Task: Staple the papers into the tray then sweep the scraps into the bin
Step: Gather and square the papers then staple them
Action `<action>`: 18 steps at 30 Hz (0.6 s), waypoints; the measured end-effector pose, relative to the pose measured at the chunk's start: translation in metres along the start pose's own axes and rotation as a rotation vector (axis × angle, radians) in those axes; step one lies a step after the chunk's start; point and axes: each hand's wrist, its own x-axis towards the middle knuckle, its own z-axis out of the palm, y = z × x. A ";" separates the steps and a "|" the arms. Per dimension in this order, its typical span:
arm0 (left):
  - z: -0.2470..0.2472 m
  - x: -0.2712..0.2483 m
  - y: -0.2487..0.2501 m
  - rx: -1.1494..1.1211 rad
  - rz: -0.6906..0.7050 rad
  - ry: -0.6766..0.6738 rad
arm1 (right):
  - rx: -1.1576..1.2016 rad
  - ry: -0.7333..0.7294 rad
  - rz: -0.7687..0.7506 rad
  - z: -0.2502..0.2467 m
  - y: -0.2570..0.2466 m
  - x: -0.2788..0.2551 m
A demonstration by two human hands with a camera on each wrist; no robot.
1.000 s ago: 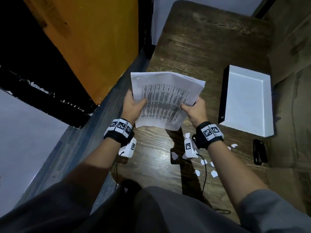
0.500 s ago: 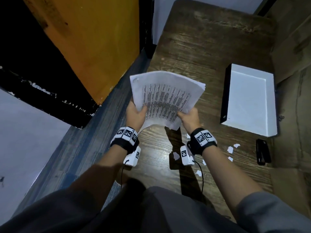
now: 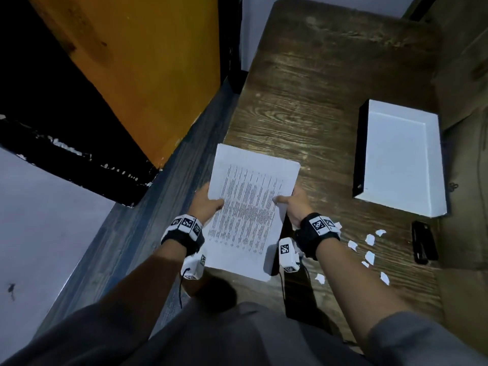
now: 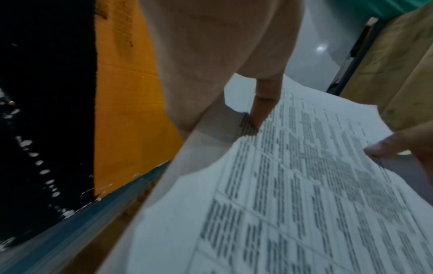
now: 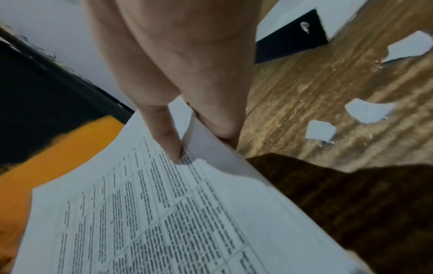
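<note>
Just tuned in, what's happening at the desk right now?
A person holds a stack of printed papers above the wooden table, the left hand pinching one side, the right hand the other. The white tray sits empty, the black stapler lies untouched, and paper scraps are scattered beside it.

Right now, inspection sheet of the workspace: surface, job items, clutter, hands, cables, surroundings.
Surface: wooden table, dark grain.
Job's things: papers, printed, held above the table's near left edge; white tray at right, nothing in it; black stapler just nearer than the tray; bin not seen.
Clutter: paper scraps scattered between right arm and stapler.
Hands: left hand and right hand each grip a side edge of the papers, thumb on top.
Cables: thin black wrist-camera leads hanging.
Surroundings: orange panel at left; cardboard at right.
</note>
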 end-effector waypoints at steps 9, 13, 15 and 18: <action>0.001 0.028 0.013 0.036 -0.095 -0.004 | -0.005 0.080 -0.012 0.010 0.024 0.009; 0.016 0.039 0.011 0.092 -0.058 0.062 | -0.108 0.055 -0.023 -0.009 0.008 0.001; 0.022 0.042 0.015 0.104 -0.020 0.045 | -0.143 0.162 -0.064 -0.045 -0.005 -0.008; 0.028 0.048 0.017 0.206 0.008 0.029 | -0.414 0.493 -0.142 -0.135 -0.014 -0.027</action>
